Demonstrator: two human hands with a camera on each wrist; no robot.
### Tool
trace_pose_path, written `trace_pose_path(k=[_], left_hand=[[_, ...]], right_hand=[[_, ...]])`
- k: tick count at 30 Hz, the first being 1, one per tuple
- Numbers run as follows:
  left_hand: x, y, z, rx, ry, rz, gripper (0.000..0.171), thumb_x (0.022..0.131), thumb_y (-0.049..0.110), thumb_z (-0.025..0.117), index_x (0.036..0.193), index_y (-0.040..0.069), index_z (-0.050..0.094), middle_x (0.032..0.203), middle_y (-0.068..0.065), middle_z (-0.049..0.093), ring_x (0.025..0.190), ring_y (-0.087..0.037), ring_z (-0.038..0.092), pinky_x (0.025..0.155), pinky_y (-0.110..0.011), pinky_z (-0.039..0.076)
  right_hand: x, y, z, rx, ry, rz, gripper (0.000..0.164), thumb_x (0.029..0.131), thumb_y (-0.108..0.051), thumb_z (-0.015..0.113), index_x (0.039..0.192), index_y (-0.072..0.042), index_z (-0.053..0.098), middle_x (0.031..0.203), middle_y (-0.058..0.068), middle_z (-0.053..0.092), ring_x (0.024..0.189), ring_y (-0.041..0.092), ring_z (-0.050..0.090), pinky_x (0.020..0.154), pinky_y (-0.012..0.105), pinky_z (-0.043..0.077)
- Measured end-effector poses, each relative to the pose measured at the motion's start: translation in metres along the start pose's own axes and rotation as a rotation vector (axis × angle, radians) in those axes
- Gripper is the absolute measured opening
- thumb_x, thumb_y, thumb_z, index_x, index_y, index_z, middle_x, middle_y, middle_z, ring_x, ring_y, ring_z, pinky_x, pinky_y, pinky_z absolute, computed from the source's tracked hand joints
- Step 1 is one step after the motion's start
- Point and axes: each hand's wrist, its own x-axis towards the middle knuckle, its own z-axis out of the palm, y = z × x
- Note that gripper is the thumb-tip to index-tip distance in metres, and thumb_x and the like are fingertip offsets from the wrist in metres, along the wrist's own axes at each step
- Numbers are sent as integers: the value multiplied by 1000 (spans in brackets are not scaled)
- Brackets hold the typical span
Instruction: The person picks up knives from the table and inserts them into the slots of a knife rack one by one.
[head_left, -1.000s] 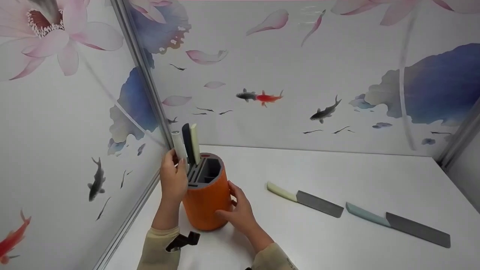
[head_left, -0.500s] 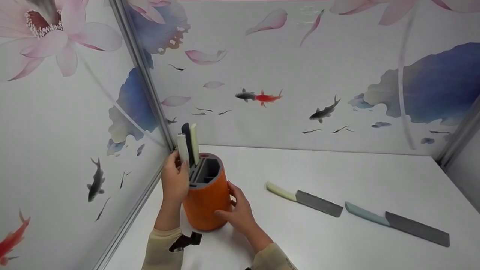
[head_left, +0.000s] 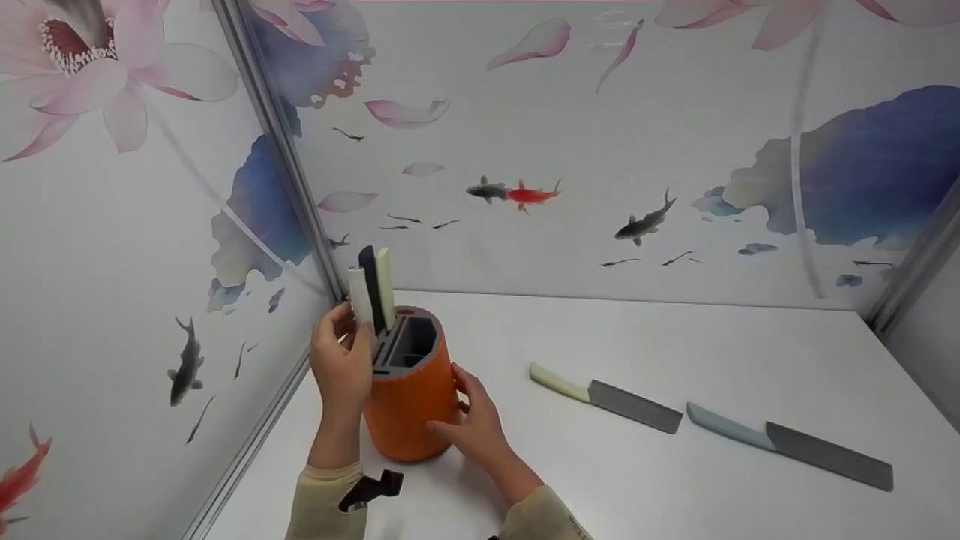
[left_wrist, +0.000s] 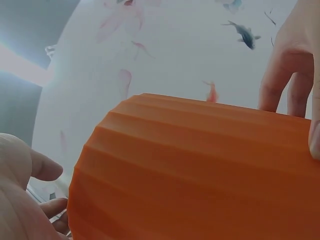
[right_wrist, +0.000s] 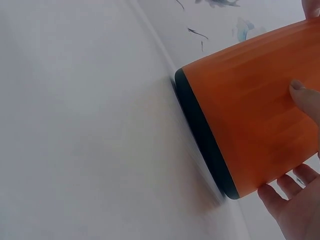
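An orange knife block with a dark grey slotted top stands on the table. My right hand steadies its right side; in the right wrist view the thumb lies across the block, fingers against the other side. At the block's upper left, my left hand has fingers and thumb around the lower handle of a white-handled knife, whose blade is hidden. Right beside it, a black handle and a pale yellow handle rise from the slots. The left wrist view shows the left thumb just past the block's edge.
Two knives with dark blades lie to the right on the white table: a yellow-handled one and a blue-green-handled one. Printed wall panels stand behind and at the left, meeting at a metal corner post.
The white-handled knife has swung slightly right and down, more upright against the black handle, with my left hand following. The right hand stays on the block.
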Motion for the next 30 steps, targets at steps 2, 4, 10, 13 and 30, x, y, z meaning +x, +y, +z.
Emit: trace_pose_path(k=[2, 4, 10, 13, 30], left_hand=[[-1, 0, 1, -11, 17, 9, 41, 102, 3, 62, 141, -7, 57, 137, -26, 58, 129, -38, 59, 117, -52, 49], [-2, -1, 2, -17, 33, 15, 39, 102, 4, 62, 140, -7, 57, 136, -26, 58, 129, -37, 59, 117, -52, 49], [-4, -13, 0, -12, 123, 58, 33, 103, 9, 60, 133, -4, 60, 130, -23, 54, 125, -36, 54, 117, -54, 46], [-4, -27, -4, -59, 121, 97, 36, 104, 11, 56, 135, -5, 58, 133, -24, 53, 127, -35, 51, 116, -46, 45], [17, -149, -31, -414, -604, 209, 125, 79, 66, 85, 172, 17, 16, 172, -2, 34, 149, -7, 45, 123, -27, 39]], right_hand=[[0, 0, -1, -3, 2, -2, 96, 88, -32, 89, 166, -28, 33, 169, -2, 41, 153, 27, 44, 123, 53, 42], [0, 0, -2, -6, 6, -4, 96, 88, -32, 89, 166, -27, 33, 169, -3, 41, 152, 26, 45, 123, 53, 43], [0, 1, -1, -5, 11, -9, 96, 88, -33, 88, 166, -28, 33, 168, -4, 42, 152, 25, 45, 123, 52, 43], [-1, 1, 0, 0, 8, -10, 96, 88, -33, 88, 166, -28, 33, 168, -4, 43, 152, 25, 45, 123, 52, 43], [-6, 5, -9, -21, -26, -43, 95, 89, -39, 87, 166, -19, 36, 169, 4, 42, 151, 32, 47, 120, 56, 45]])
